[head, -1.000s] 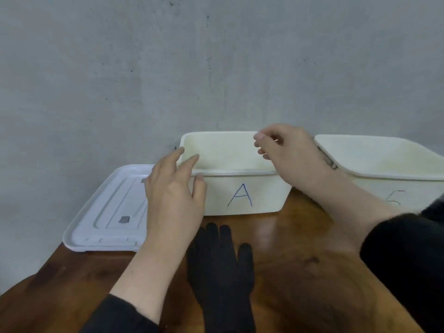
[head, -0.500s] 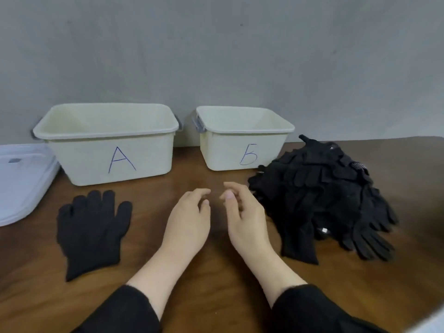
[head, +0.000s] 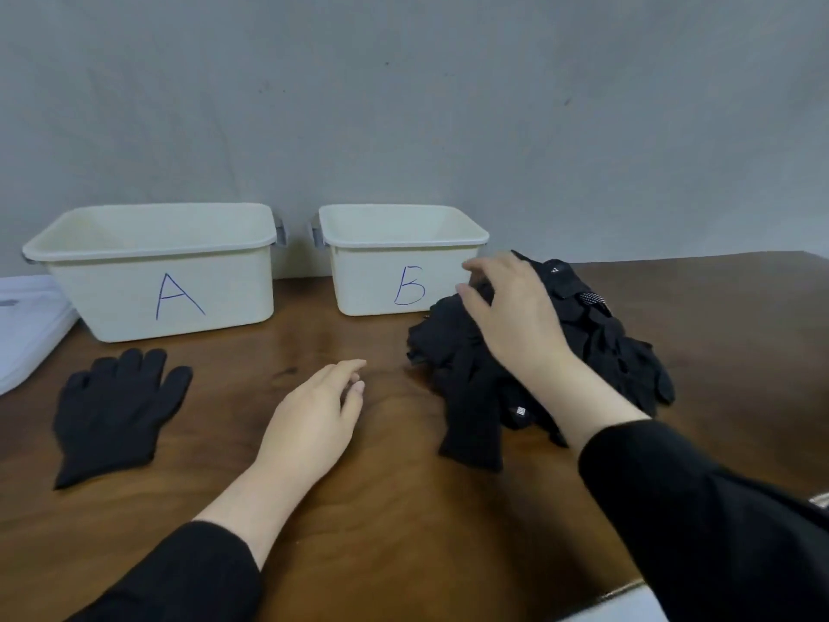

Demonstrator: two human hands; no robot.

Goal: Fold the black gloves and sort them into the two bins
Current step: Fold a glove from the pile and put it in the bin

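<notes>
Two cream bins stand at the back of the wooden table: bin A point(head: 134, 303) on the left and bin B point(head: 359, 285) to its right, both showing nothing inside. A single black glove point(head: 114, 410) lies flat in front of bin A. A pile of black gloves point(head: 596, 347) sits right of bin B. My right hand point(head: 511, 316) is over the pile's left top, fingers bent down onto the gloves; whether it grips one I cannot tell. My left hand point(head: 314, 419) rests on the bare table in the middle, fingers loosely curled, holding nothing.
A white lid point(head: 27, 325) lies at the far left edge beside bin A. A grey wall runs right behind the bins. A pale box corner point(head: 628, 606) shows at the bottom right by the table's front edge.
The view swung right from bin A to take in both bins and the pile. My right hand moved from the table's middle up onto the glove pile. My left hand stayed in the middle.
</notes>
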